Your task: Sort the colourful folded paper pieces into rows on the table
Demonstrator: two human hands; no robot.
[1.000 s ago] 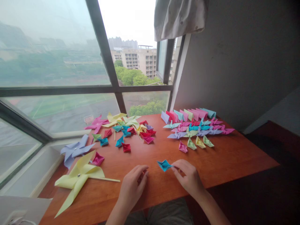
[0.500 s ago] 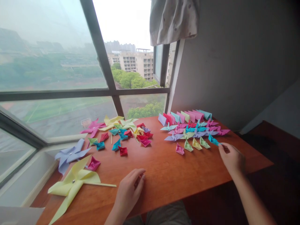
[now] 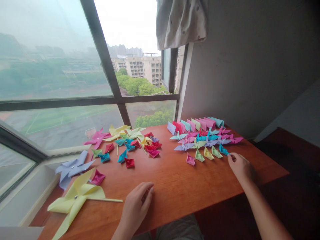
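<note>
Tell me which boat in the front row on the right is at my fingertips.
The blue boat, at the row's right end, by your right hand's fingertips. The pink boat, yellow boat and two green boats sit farther left.

Spotted curtain [image 3: 182, 25] hangs by window [image 3: 146, 99], w/ bldgs [image 3: 152, 69] & trees [image 3: 136, 86] outside. Grey wall [image 3: 250, 66] on R, lg yellow pinwheel [image 3: 76, 197] on bench [image 3: 185, 190] at L.

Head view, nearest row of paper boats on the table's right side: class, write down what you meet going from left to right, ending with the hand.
Pink boat → first pale green boat → yellow boat → second pale green boat → blue boat → right hand.
</note>
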